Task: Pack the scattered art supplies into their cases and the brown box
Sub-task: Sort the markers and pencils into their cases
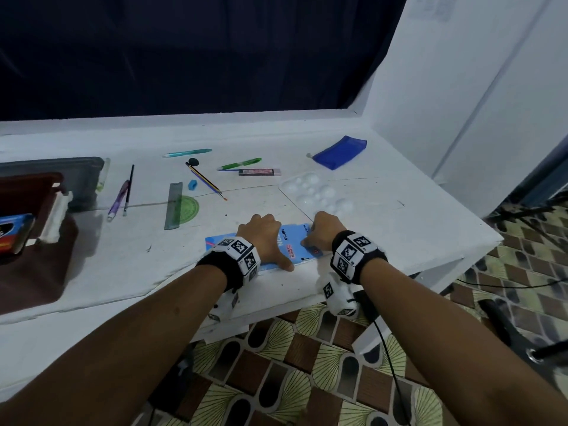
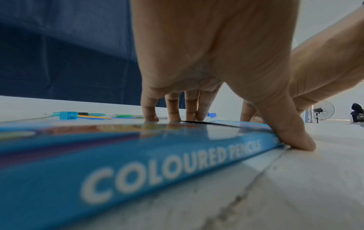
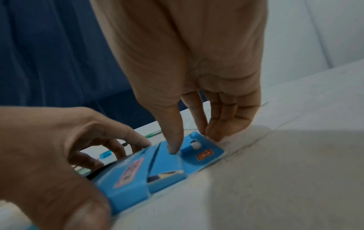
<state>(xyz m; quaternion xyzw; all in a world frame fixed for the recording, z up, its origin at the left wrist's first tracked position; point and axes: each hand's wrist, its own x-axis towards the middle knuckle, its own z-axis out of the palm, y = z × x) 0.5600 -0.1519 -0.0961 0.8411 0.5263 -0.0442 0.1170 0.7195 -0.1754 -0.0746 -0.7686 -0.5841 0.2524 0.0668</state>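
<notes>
A blue coloured pencil box [image 1: 293, 241] lies flat near the white table's front edge. My left hand [image 1: 270, 241] grips it across its width, fingers [image 2: 171, 109] on the far edge and thumb [image 2: 291, 137] against the near side marked COLOURED PENCILS [image 2: 157, 168]. My right hand [image 1: 309, 235] is at the box's right end. Its thumb [image 3: 173, 140] presses on the end flap [image 3: 167, 161] while its curled fingers [image 3: 214, 129] pinch the flap's far corner. The brown box [image 1: 33, 272] stands at the far left, with a blue and orange pack [image 1: 15, 235] in it.
Scattered behind the hands are a ruler [image 1: 173, 206], a green protractor [image 1: 189, 209], a blue sharpener [image 1: 192, 185], a pencil [image 1: 204, 179], two green pens [image 1: 242, 163], a purple pen [image 1: 118, 199], a white palette [image 1: 316, 192] and a blue pouch [image 1: 341, 152]. A grey case [image 1: 76, 176] lies left.
</notes>
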